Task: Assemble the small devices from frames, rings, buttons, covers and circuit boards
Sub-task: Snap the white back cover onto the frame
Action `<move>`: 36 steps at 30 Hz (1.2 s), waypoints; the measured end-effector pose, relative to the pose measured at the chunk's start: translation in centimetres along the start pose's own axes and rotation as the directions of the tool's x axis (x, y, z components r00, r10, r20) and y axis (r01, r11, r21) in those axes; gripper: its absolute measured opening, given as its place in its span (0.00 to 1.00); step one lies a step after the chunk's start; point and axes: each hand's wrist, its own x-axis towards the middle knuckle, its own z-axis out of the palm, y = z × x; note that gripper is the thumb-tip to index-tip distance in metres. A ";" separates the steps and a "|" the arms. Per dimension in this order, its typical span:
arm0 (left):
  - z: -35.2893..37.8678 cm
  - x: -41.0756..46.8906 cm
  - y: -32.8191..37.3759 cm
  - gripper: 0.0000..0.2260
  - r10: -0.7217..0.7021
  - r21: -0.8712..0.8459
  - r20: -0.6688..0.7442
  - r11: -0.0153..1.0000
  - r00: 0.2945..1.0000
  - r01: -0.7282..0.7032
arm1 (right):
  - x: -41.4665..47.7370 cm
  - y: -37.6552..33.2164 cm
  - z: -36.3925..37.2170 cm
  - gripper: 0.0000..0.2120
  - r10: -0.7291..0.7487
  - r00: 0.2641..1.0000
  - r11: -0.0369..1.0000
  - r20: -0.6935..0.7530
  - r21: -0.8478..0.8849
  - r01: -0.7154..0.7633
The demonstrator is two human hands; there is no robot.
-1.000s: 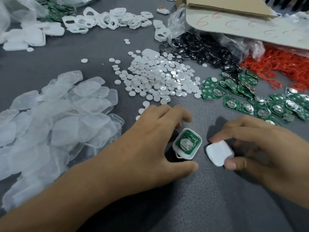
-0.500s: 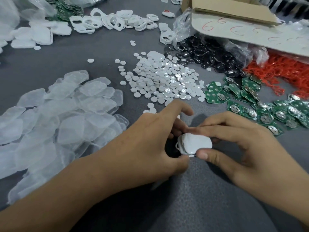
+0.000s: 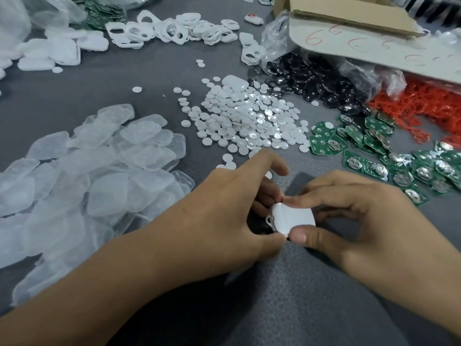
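The small device (image 3: 290, 219) is gripped between the curled fingers (image 3: 324, 199) of left hand (image 3: 224, 213) and right hand (image 3: 361, 221), its cover (image 3: 298, 214) judged nearly seated; buttons (image 3: 244, 121), circuit boards (image 3: 361, 141) and rings (image 3: 424, 108) beyond the fingers are left unassembled.

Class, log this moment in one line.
left hand: holds small white plastic device | right hand: pinches same device

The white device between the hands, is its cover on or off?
On: the white cover sits atop the frame, hiding its inside; left hand and right hand pinch its edges. Fully snapped, cannot tell.
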 end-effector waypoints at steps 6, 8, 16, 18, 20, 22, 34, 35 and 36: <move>-0.2 0.0 -0.2 0.27 -0.011 0.019 0.045 1.000 0.999 0.010 | 0.4 -0.6 0.1 0.12 0.118 0.991 0.992 0.063 -0.059 -0.115; -0.2 0.0 -0.1 0.26 -0.008 0.038 0.040 0.999 0.999 0.007 | 0.4 -0.6 0.1 0.12 0.144 0.988 0.988 0.054 -0.054 -0.141; 0.5 0.0 0.6 0.09 0.019 0.256 -0.056 0.967 0.998 -0.005 | -0.4 -0.1 1.6 0.22 0.170 0.985 0.932 -0.015 0.326 -0.156; 0.5 -0.1 0.4 0.09 0.048 0.216 -0.105 0.976 0.993 -0.025 | -0.3 0.2 1.8 0.20 0.165 0.984 0.873 -0.062 0.474 -0.116; 0.5 0.0 0.4 0.09 0.070 0.080 -0.169 0.995 0.983 -0.057 | -0.1 0.2 2.0 0.17 0.176 0.976 0.819 -0.125 0.568 -0.075; 0.9 0.1 0.5 0.08 0.053 -0.056 -0.215 0.996 0.975 -0.067 | -0.1 0.0 2.3 0.16 0.192 0.962 0.805 -0.193 0.591 -0.042; 2.6 -0.1 0.4 0.07 -0.117 -0.245 -0.407 0.969 0.906 0.015 | 0.8 -1.9 4.8 0.13 0.269 0.908 0.753 -0.322 0.657 0.010; 2.6 0.0 0.4 0.07 -0.131 -0.290 -0.408 0.957 0.904 0.008 | 0.9 -1.9 4.8 0.12 0.273 0.900 0.760 -0.340 0.650 0.015; 2.6 0.1 0.4 0.07 -0.147 -0.327 -0.408 0.945 0.901 0.006 | 0.9 -1.9 4.7 0.12 0.283 0.889 0.768 -0.359 0.640 0.015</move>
